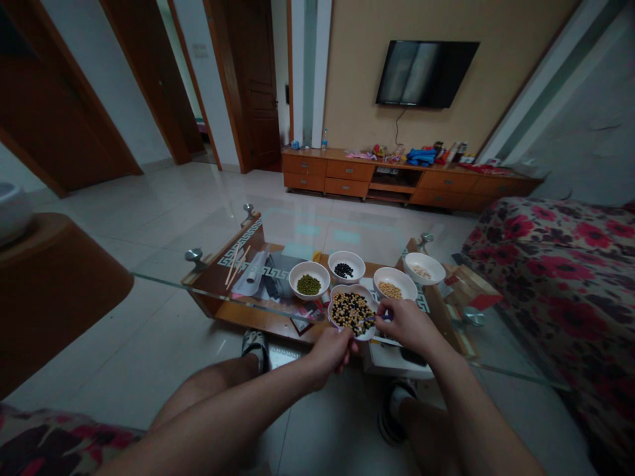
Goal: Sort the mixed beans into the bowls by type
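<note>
My left hand (333, 350) is closed on the near rim of a scalloped white bowl (333, 322), which holds mixed black and yellow beans (352, 309). In my right hand (404, 318) is the handle of a small spoon (370, 320), pinched between thumb and fingers, its tip down among the beans. Around this bowl stand a white bowl of green beans (308, 285), one of black beans (344, 270) and one of yellow beans (390, 289). Farther right, another white bowl (430, 266) has a few pale pieces in it, too small to make out.
The bowls rest on a glass coffee table (278, 305) with metal knobs at its corners. Chopsticks (237, 264) lie toward its left. On the right is a flowered sofa (540, 284); a low wooden cabinet (347, 173) with clutter stands at the back.
</note>
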{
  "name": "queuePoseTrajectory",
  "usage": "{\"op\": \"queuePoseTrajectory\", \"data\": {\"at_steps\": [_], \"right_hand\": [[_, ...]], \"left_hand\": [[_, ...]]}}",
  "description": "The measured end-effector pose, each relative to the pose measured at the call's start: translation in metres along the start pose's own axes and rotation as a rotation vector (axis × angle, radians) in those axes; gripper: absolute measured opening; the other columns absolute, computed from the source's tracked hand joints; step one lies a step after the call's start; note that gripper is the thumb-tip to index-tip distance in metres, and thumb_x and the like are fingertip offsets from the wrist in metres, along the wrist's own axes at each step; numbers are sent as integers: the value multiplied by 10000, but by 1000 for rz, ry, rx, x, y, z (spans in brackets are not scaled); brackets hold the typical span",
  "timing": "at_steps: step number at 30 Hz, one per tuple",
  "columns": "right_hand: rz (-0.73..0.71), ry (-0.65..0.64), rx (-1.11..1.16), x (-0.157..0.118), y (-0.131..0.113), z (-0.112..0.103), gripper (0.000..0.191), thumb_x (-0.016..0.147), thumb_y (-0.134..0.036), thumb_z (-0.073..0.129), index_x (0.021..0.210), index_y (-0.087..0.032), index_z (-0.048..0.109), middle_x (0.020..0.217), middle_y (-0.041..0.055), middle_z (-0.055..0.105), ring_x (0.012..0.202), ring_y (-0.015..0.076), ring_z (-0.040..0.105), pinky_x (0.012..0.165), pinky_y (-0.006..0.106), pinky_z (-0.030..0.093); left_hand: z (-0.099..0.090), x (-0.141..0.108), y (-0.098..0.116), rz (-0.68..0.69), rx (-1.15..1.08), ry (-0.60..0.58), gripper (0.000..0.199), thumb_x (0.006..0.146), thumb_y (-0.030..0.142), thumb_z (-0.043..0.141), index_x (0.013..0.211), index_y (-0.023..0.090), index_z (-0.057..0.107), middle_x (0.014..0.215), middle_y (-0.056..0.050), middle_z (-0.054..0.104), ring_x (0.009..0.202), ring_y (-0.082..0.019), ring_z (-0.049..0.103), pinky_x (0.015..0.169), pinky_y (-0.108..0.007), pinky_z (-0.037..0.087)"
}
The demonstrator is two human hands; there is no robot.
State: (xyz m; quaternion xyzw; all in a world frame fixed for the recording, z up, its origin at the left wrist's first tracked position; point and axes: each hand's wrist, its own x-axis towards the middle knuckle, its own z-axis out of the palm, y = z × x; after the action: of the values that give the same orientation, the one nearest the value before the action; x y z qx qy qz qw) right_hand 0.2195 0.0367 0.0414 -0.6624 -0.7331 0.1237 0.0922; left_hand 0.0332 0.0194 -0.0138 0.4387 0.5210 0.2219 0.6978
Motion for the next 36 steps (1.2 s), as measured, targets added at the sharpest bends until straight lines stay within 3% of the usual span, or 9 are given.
{"op": "queuePoseTrajectory", "data": {"at_steps": [36], "right_hand": [[5,-52,3,0,-1,0,155,736,-299,562,745,-193,674,715,50,675,626,154,571,556,248,332]], "left_hand": [[0,2,-2,-6,5,-2,322,838,337,376,604,174,524,418,47,377,329,-78,308,355,-199,210]]}}
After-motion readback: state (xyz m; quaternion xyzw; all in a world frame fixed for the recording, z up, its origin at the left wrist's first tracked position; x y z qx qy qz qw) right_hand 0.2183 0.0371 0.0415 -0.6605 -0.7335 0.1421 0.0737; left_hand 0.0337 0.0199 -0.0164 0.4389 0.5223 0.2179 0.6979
